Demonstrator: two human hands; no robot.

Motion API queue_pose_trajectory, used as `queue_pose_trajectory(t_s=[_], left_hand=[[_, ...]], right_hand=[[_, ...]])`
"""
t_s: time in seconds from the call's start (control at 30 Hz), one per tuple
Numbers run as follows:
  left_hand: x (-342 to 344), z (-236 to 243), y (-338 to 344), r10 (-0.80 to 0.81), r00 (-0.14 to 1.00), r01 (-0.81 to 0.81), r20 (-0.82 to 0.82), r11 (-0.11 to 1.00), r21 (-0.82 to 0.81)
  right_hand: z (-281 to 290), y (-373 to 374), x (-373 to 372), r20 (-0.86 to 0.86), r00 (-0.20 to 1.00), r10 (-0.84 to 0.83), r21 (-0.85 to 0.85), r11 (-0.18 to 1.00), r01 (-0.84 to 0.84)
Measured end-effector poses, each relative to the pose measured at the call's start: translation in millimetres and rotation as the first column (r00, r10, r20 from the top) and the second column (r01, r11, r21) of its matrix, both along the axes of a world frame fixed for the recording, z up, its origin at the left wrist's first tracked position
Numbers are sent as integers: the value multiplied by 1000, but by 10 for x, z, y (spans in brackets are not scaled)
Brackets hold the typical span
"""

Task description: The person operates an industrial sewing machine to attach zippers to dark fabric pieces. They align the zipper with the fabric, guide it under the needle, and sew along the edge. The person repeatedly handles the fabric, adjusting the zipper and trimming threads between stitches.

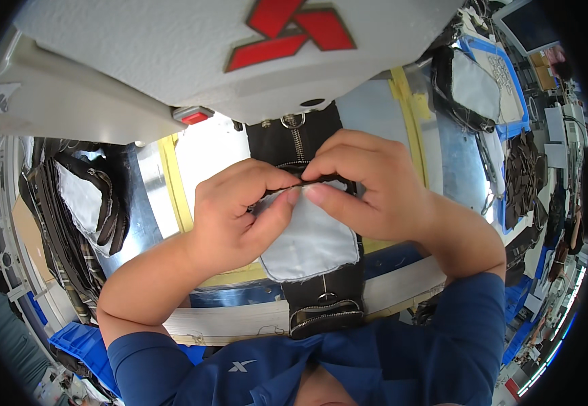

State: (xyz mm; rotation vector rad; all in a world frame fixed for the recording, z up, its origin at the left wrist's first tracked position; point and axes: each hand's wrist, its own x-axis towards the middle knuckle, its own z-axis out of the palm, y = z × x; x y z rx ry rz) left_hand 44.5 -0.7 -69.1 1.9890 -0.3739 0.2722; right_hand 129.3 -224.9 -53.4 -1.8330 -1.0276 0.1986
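A black fabric bag piece with zippers (pixel 295 128) runs up the middle of the work surface, a metal ring (pixel 294 120) near its far end. On it lies a white lining panel (pixel 311 240) with dark stitched edges. My left hand (pixel 243 210) pinches the panel's far dark edge between thumb and fingers. Close beside it, the thumb and fingers of my right hand (pixel 368 183) are closed on the same edge, the fingertips nearly meeting. A zippered pocket (pixel 326 317) hangs over the near table edge, close to my body.
Overhead looms a white sewing machine head (pixel 240 74). Stacked black and white bag pieces (pixel 80 196) lie at the left, another piece (pixel 470 88) at the far right beside a blue-rimmed tray (pixel 529 108). Yellow tape strips (pixel 177 183) mark the metal table. A blue crate (pixel 84 348) sits at the lower left.
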Motion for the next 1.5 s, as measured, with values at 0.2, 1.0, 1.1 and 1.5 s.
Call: queue_pose_trajectory(t_s=[0.2,1.0,1.1,1.5], left_hand=[[-10,9,-3,6,998,-7,-62,1000,-7],[-5,-12,2,56,958,-78,-281,995,-69],[-6,-33,-13,131,958,-137,-256,991,-4],[477,51,186,434,757,-257,-489,885,387]], right_hand=[[-23,24,3,12,1000,-3,-19,1000,3],[-73,34,38,-23,1000,-10,-120,993,7],[-70,65,9,18,999,-31,-157,987,33],[-255,248,449,218,966,-138,-304,931,201]])
